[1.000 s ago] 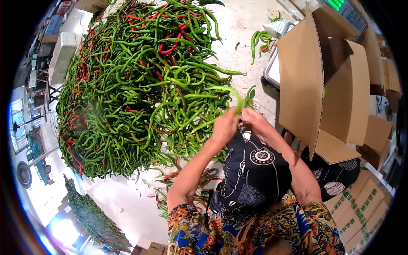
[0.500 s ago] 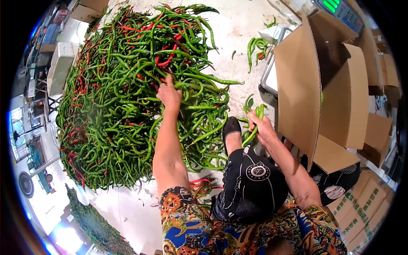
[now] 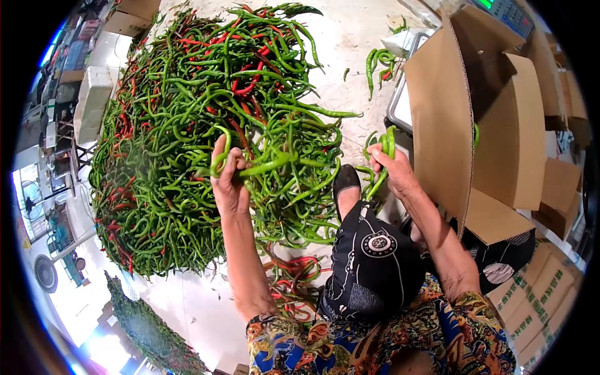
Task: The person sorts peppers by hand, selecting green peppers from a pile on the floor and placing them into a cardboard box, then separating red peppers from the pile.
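Observation:
My left hand (image 3: pixel 232 181) is closed on green chili peppers (image 3: pixel 270 166), raised over a large heap. One long pepper sticks out to the right and a curled one rises above the fingers. Below it spreads the heap of chili peppers (image 3: pixel 159 209), mostly green with red ones mixed in. My right hand (image 3: pixel 397 174) grips a small bunch of green chili peppers (image 3: pixel 390 142) between thumb and fingers. It is just left of an open cardboard box (image 3: pixel 440 119), apart from it.
A scale (image 3: pixel 400 103) with a lit display (image 3: pixel 506 14) stands by the box. Some loose green peppers (image 3: pixel 379 65) lie on the floor. Red peppers (image 3: pixel 294 281) lie near my knee. A second pepper heap (image 3: pixel 150 331) is at lower left; taped cartons (image 3: pixel 531 294) stand at lower right.
My left hand has come up out of the heap and back toward me, now with green chili peppers in it. My right hand has shifted slightly up and right, still holding its bunch.

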Action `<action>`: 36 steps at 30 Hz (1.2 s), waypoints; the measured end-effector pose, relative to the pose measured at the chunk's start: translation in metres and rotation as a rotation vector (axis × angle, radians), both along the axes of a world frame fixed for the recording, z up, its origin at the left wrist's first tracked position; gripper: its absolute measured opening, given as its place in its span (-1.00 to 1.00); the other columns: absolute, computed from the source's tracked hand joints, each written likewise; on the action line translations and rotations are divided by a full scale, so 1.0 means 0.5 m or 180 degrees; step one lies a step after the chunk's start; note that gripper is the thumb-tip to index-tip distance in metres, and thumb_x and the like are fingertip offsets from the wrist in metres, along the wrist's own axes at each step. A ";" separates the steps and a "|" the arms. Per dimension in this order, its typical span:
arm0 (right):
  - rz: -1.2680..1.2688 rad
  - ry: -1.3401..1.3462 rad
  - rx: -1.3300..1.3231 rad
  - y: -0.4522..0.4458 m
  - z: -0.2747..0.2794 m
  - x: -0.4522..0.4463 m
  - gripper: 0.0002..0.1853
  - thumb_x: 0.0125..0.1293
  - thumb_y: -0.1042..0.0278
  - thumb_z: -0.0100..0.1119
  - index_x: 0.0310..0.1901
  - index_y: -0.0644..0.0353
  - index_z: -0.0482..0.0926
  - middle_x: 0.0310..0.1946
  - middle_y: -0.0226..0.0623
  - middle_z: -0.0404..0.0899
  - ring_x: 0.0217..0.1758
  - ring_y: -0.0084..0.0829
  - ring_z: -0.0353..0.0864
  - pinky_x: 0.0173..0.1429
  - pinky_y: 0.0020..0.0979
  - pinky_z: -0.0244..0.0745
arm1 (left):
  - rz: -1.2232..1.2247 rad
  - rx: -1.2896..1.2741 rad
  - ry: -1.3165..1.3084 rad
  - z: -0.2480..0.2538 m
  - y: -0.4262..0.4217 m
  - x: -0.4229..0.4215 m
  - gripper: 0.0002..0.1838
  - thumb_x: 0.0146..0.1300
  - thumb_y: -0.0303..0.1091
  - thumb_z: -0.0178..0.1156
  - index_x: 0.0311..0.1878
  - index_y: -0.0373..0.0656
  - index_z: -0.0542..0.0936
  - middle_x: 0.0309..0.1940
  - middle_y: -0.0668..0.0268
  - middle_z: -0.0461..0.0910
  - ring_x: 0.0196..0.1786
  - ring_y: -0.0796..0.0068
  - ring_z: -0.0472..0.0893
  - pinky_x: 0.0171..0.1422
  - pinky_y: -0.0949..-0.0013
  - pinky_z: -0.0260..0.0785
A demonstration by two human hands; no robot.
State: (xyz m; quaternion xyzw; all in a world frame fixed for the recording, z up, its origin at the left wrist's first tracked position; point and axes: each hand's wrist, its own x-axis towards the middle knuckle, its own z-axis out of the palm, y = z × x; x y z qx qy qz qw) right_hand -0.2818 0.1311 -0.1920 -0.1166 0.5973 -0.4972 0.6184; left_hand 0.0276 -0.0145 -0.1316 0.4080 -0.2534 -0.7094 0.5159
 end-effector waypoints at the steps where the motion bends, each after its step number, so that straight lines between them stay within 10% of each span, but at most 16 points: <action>1: 0.0012 -0.0070 -0.0100 -0.006 0.005 0.003 -0.76 0.33 0.27 0.18 -0.13 0.27 0.55 -0.42 -0.42 0.51 -0.44 -0.65 0.43 -0.33 -0.56 0.37 | -0.0041 -0.0094 0.0459 0.022 0.010 0.002 -0.34 0.21 -0.50 0.27 0.38 -0.21 0.28 -0.21 0.29 0.58 -0.31 0.60 0.47 -0.13 0.44 0.38; 7: 0.0278 -0.0665 -0.0476 -0.052 0.088 0.024 -0.70 0.36 0.28 0.15 0.02 0.30 0.52 -0.27 -0.36 0.57 -0.31 -0.65 0.47 -0.23 -0.60 0.39 | -0.0350 0.0172 0.1051 0.049 0.036 -0.035 -0.26 0.14 -0.62 0.19 0.42 -0.21 0.20 -0.09 0.21 0.47 -0.20 0.50 0.46 -0.08 0.41 0.39; 15: 0.1031 -0.0154 -0.1128 -0.094 0.126 0.098 -0.35 0.17 0.09 0.39 0.18 0.33 0.41 -0.02 -0.26 0.55 0.00 -0.45 0.53 0.14 -0.46 0.42 | -0.1439 -0.0163 -0.1284 0.058 0.115 -0.258 -0.25 0.09 -0.47 0.16 0.41 -0.27 0.18 0.37 0.00 0.23 0.36 0.10 0.32 0.45 0.20 0.15; 18: 0.0520 0.0430 -0.0260 -0.103 0.146 0.090 -0.54 0.17 0.17 0.39 0.02 0.23 0.49 -0.22 -0.40 0.53 -0.19 -0.55 0.50 -0.03 -0.50 0.44 | -0.1728 -0.1198 -0.2007 0.025 0.166 -0.295 -0.06 0.15 -0.48 0.08 0.53 -0.17 -0.23 0.48 0.02 -0.03 0.51 0.21 0.02 0.54 0.27 -0.08; 22: 0.0425 -0.0279 -0.0583 -0.078 0.129 0.054 -0.76 0.19 0.39 0.36 -0.16 0.16 0.50 -0.31 -0.51 0.52 -0.27 -0.63 0.50 -0.14 -0.56 0.42 | -0.1448 -0.0490 -0.0410 0.024 0.194 -0.299 0.07 0.03 -0.71 0.00 0.53 -0.09 -0.39 0.41 -0.01 0.17 0.43 0.21 0.22 0.45 0.29 0.08; 29: 0.0612 0.0975 -0.0817 -0.059 0.097 0.058 -0.58 0.03 0.38 0.39 -0.03 0.23 0.57 -0.29 -0.36 0.66 -0.20 -0.50 0.63 -0.06 -0.43 0.54 | -0.1611 -0.0663 -0.0350 0.064 0.188 -0.280 0.06 -0.02 -0.65 0.09 0.55 -0.07 -0.21 0.44 -0.05 0.09 0.45 0.14 0.21 0.51 0.23 0.01; 36: -0.0134 0.1125 -0.2151 0.006 0.423 0.078 -0.74 0.24 0.55 0.14 -0.02 0.25 0.47 -0.29 -0.37 0.52 -0.17 -0.50 0.52 -0.04 -0.40 0.48 | -0.0879 -0.0931 0.0289 0.204 0.198 -0.196 -0.42 0.19 -0.57 0.08 0.33 -0.27 0.33 0.29 0.02 0.39 0.23 0.22 0.48 0.28 0.25 0.36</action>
